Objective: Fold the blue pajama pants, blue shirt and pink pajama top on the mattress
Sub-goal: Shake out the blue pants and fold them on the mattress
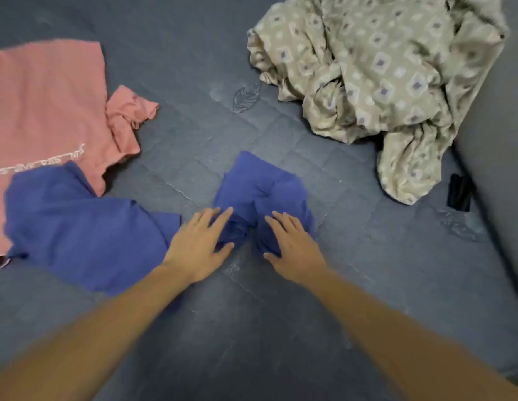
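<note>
A crumpled blue garment [260, 186] lies in the middle of the dark grey mattress [252, 328]. My left hand [198, 244] rests flat on its near left edge, fingers spread. On its near right part lies my right hand [292, 247], fingers apart, thumb tucked against the cloth. A second, larger blue garment [78, 233] is spread at the left, partly over the pink pajama top [46, 105], which lies flat with one sleeve bunched. Which blue piece is the pants I cannot tell.
A rumpled beige patterned sheet [376, 76] is heaped at the back right. A small black object [459, 192] lies by the raised grey edge [497, 169] at the right.
</note>
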Action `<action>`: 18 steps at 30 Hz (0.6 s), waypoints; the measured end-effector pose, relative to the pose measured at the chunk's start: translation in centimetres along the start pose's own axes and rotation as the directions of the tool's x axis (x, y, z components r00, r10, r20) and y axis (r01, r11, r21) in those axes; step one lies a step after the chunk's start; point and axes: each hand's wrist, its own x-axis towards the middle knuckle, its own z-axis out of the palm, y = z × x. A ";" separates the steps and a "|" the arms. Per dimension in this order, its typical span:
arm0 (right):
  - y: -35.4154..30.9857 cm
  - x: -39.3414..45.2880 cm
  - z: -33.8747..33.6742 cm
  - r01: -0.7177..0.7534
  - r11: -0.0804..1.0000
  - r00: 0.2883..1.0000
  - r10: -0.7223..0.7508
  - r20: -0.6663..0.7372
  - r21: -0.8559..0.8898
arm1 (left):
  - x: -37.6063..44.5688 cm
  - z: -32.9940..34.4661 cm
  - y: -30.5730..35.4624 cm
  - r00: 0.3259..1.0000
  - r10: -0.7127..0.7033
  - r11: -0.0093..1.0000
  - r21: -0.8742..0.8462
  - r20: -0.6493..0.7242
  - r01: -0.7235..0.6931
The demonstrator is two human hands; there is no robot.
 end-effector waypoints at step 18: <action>7.6 3.8 -0.8 -0.054 0.870 0.924 0.230 -0.306 0.490 | 12.9 5.6 3.4 0.991 -0.122 0.993 0.015 0.059 0.121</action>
